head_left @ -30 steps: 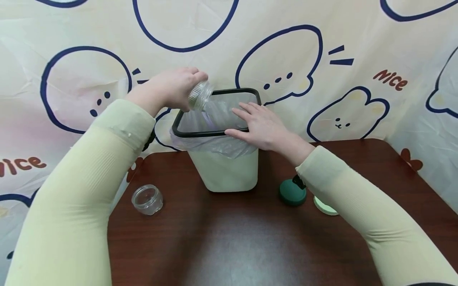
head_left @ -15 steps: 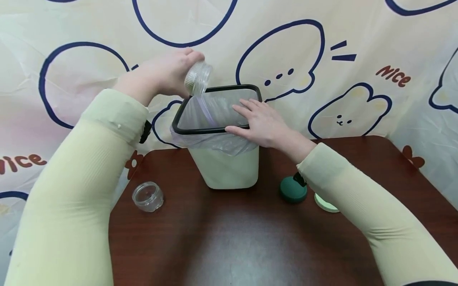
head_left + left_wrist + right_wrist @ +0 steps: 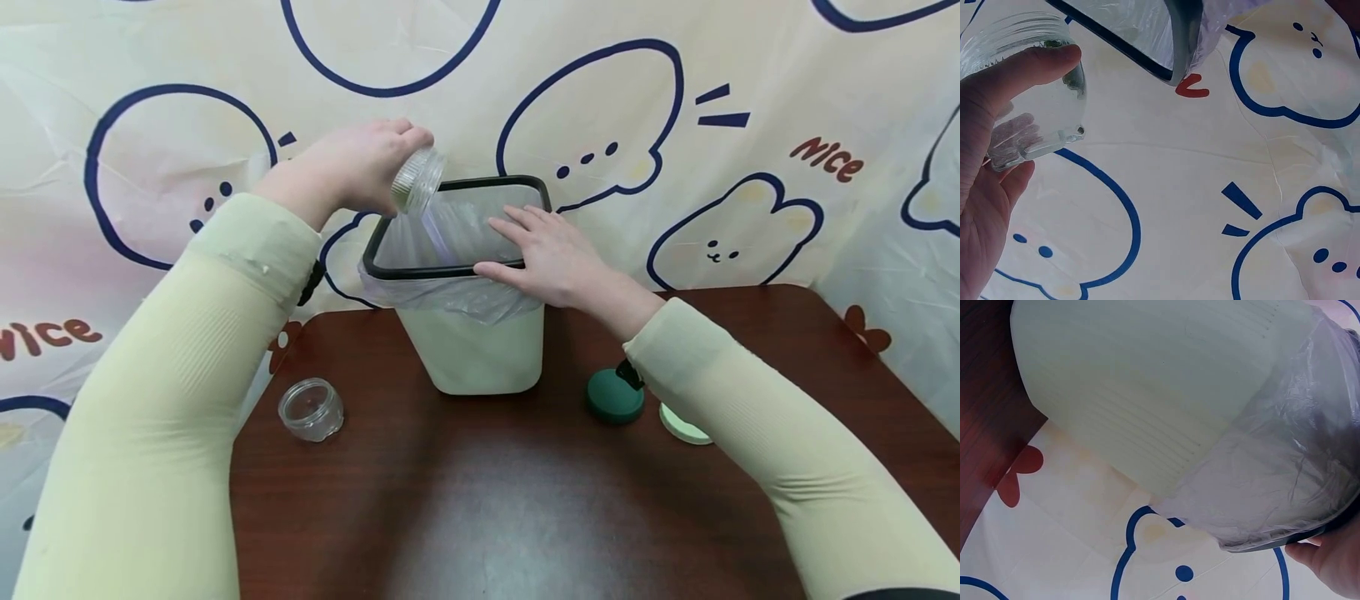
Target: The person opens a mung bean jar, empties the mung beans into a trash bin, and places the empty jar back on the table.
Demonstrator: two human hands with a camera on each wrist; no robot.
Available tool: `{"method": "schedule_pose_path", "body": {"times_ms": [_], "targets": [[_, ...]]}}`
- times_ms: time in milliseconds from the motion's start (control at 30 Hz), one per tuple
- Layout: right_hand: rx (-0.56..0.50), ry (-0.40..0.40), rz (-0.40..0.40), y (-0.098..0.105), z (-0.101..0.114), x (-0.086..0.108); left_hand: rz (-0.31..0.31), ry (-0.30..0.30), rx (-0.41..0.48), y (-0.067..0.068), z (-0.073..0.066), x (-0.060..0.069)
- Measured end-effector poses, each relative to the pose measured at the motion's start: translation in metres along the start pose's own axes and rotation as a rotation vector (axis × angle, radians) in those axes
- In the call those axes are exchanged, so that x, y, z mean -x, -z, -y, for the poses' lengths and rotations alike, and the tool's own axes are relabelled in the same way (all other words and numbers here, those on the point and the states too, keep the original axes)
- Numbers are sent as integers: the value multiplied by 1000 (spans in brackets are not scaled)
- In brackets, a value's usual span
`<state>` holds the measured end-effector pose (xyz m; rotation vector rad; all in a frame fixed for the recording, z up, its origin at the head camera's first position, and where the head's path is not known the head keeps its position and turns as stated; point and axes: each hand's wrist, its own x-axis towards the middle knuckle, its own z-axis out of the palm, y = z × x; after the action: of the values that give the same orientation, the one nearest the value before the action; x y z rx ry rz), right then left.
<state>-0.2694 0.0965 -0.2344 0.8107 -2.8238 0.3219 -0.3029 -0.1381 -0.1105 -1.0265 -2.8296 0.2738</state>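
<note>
My left hand (image 3: 360,167) grips a clear screw-top jar (image 3: 426,182), tipped with its mouth toward the bin (image 3: 487,350). In the left wrist view the thumb lies across the jar (image 3: 1054,112), and some small dark bits show on its wall. The bin is pale green with a black rim and a plastic liner folded over it. On the rim's right side rests my right hand (image 3: 555,254), its fingers spread and fairly straight. The right wrist view shows that hand (image 3: 1329,562) at the black rim beside the liner (image 3: 1285,469). The bin's bottom is hidden.
A second clear jar (image 3: 311,410), lidless, stands on the brown table (image 3: 487,500) at left. To the right lie a dark green lid (image 3: 615,397) and a light green lid (image 3: 684,427), partly covered by the right sleeve. A patterned cloth (image 3: 600,108) hangs behind the bin.
The left hand lifts the tipped jar higher above the bin, then lowers it again to near the rim. My right hand stays on the rim.
</note>
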Motion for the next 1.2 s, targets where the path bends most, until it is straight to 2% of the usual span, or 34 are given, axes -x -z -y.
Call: {"method": "schedule_pose_path", "body": {"times_ms": [133, 333, 567, 733, 933, 1067, 1133, 1200], "targets": [[4, -2, 5, -1, 0, 0, -5, -9, -2, 0, 1, 1], [-1, 3, 5, -2, 1, 1, -113, -38, -43, 8, -1, 1], [0, 0, 1, -2, 0, 1, -11, -38, -106, 4, -4, -2], [-10, -2, 7, -2, -1, 1, 8, -45, -136, 1, -4, -2], [-4, -5, -1, 0, -1, 1, 25, -39, -126, 1, -3, -1], [-3, -7, 4, 0, 0, 1, -42, -44, -104, 5, -2, 0], [-3, -6, 2, 0, 0, 1, -77, -70, -143, 6, -2, 0], [-2, -6, 1, 0, 0, 1, -84, -104, -214, 6, -2, 0]]}}
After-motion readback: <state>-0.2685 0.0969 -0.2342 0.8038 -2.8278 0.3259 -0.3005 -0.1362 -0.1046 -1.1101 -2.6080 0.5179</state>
